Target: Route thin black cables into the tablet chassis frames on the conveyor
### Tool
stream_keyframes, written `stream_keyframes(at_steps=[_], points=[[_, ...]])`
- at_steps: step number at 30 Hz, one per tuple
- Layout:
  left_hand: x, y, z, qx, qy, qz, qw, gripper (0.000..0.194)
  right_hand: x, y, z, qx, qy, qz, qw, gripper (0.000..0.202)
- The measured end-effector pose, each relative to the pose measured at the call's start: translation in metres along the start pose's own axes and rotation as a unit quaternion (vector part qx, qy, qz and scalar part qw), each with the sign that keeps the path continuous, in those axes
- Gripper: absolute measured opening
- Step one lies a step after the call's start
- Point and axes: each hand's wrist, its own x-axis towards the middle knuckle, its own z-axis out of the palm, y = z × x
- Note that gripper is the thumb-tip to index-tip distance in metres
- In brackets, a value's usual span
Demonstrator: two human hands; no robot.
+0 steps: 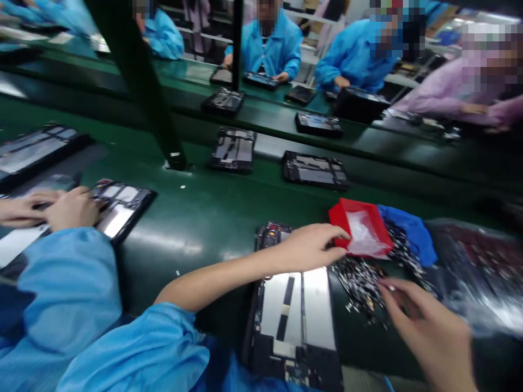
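Note:
My left hand (312, 247) reaches across an opened tablet-like device (314, 305) with silver battery panels. Its thumb and fingertips close on the near left corner of a red plastic bin (337, 215), which holds a clear plastic bag (363, 231). Over a loose pile of small dark and metallic parts (362, 283), my right hand (427, 326) pinches thumb and forefinger together. Whatever lies between those fingertips is too small to name. Behind the pile, a blue bin (419, 234) lies tipped, with more small parts spilling from it.
Clear plastic bags (478, 272) of parts lie at the right. A co-worker's hands (69, 209) work on another opened device (122, 204) at the left. Further devices (314, 169) sit along the green bench (196, 212). A dark green post (139, 81) rises from it; people sit opposite.

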Motion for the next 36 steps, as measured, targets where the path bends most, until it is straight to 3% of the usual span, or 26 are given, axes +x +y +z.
stream_keyframes(at_steps=[3, 8, 18, 25, 28, 36], points=[[0.005, -0.006, 0.005, -0.177, -0.021, -0.08, 0.981, 0.018, 0.029, -0.03, 0.004, 0.014, 0.028, -0.162, 0.986, 0.013], [0.009, -0.015, 0.01, -0.283, -0.119, -0.128, 0.943, 0.024, 0.055, -0.042, 0.015, -0.017, 0.126, -0.234, 0.964, 0.016], [0.01, -0.017, 0.011, -0.333, -0.043, -0.137, 0.932, 0.023, 0.064, -0.036, 0.029, -0.042, 0.186, -0.234, 0.953, 0.02], [0.012, -0.019, 0.01, -0.323, -0.049, -0.143, 0.934, 0.019, 0.063, -0.033, 0.036, -0.041, 0.199, -0.219, 0.954, 0.021], [0.012, -0.018, 0.011, -0.31, -0.046, -0.131, 0.94, 0.023, 0.062, -0.037, 0.037, -0.035, 0.201, -0.205, 0.957, 0.021], [0.011, -0.014, 0.014, -0.244, 0.034, -0.101, 0.964, 0.021, 0.056, -0.065, 0.039, -0.016, 0.203, -0.125, 0.971, 0.009]])
